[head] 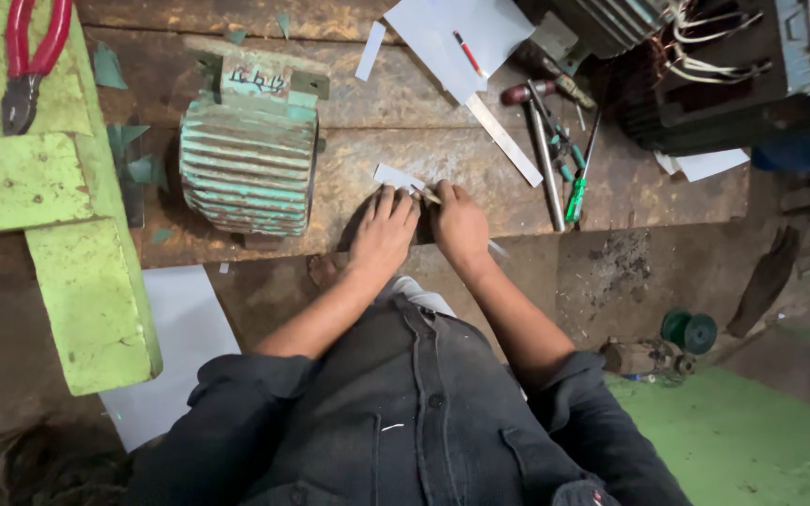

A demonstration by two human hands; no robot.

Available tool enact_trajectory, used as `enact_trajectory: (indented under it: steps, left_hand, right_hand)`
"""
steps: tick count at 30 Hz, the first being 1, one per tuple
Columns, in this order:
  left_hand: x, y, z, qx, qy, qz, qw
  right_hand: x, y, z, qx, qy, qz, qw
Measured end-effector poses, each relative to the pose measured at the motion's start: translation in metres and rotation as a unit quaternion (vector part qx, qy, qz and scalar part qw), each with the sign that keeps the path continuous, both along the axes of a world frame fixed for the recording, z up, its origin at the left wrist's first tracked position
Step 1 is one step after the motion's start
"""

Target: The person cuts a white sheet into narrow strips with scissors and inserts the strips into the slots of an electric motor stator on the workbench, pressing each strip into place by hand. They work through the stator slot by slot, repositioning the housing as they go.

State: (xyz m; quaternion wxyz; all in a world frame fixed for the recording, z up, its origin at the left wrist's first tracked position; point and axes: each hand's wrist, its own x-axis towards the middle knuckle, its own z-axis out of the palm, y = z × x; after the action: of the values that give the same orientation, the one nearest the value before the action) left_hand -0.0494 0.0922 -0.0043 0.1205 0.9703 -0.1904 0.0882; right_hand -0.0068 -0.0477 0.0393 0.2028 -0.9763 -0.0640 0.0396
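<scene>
My left hand [383, 231] lies flat, fingers spread, pressing a small white paper strip [396, 176] onto the worn wooden bench [367, 112]. Just to its right, my right hand [459, 225] is closed around a thin tool [428, 196] whose tip touches the strip near my left fingertips. A pale end of the tool or strip sticks out past my right wrist. What kind of tool it is cannot be told.
A green ribbed motor housing [250, 155] stands left of my hands. Red-handled pliers [28, 56] lie on a green frame [67, 215]. White sheets [461, 37], a steel ruler [505, 141], screwdrivers [574, 192] and a wound stator [696, 66] are at the back right.
</scene>
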Motion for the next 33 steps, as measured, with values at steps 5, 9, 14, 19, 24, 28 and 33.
enact_trajectory:
  steps: [5,9,14,19,24,28,33]
  left_hand:
    - [-0.001,0.000,0.005,0.045,-0.026,0.008,0.999]
    - [-0.007,0.001,0.008,0.025,-0.029,0.006,0.999]
    - [-0.003,-0.002,0.009,0.017,0.004,0.002,1.000]
    - [0.007,-0.009,0.013,0.029,0.019,-0.002,0.999]
    - [0.017,-0.010,0.016,0.022,-0.030,-0.057,0.998]
    - [0.039,-0.011,0.020,0.002,0.005,-0.146,0.989]
    - [0.049,-0.011,0.053,0.003,0.103,-0.059,0.993]
  right_hand:
    - [0.032,-0.005,0.010,-0.051,0.086,-0.005,0.995]
    - [0.034,-0.010,0.012,-0.010,0.075,0.065,0.995]
    - [0.007,0.001,0.017,-0.032,0.025,0.050,0.998]
    - [0.018,-0.004,0.026,-0.067,-0.065,0.074,0.993]
    - [0.047,-0.027,0.032,0.015,0.053,0.056,0.997]
    - [0.044,-0.049,0.036,0.084,-0.087,-0.043,0.992]
    - [0.022,-0.077,0.049,0.081,-0.133,-0.022,0.988]
